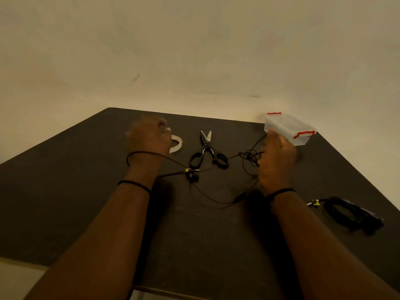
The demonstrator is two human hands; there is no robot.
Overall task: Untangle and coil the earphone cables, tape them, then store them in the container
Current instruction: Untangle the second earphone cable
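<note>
Dark brown laminate worktop (pixel 86 202) set against a plain cream wall; I log the following from the head view. My left hand (pixel 149 135), blurred, is raised over the far left of the worktop with its fingers curled; a loop of the thin black earphone cable (pixel 207 197) crosses its wrist, but I cannot tell whether the fingers actually have hold of the cable. My right hand (pixel 277 154) is curled round a tangled knot of the same cable, gripping it just in front of the clear plastic container with red clips (pixel 290 128), which stands lidded at the far right corner. Between the hands the cable runs slack across the worktop, sagging towards me in a shallow curve, with a yellow-marked joint and a black earbud (pixel 192 176) lying near the centre. The black-handled steel scissors (pixel 207 150) lie beyond that joint, blades parted and pointing away from me. The roll of whitish tape (pixel 176 144) lies flat just beside my left hand, partly hidden by it. A second bundle of black cable with a yellow tag (pixel 350 213) rests on the near right of the worktop, well apart from the container. Thin black bands circle both wrists
</note>
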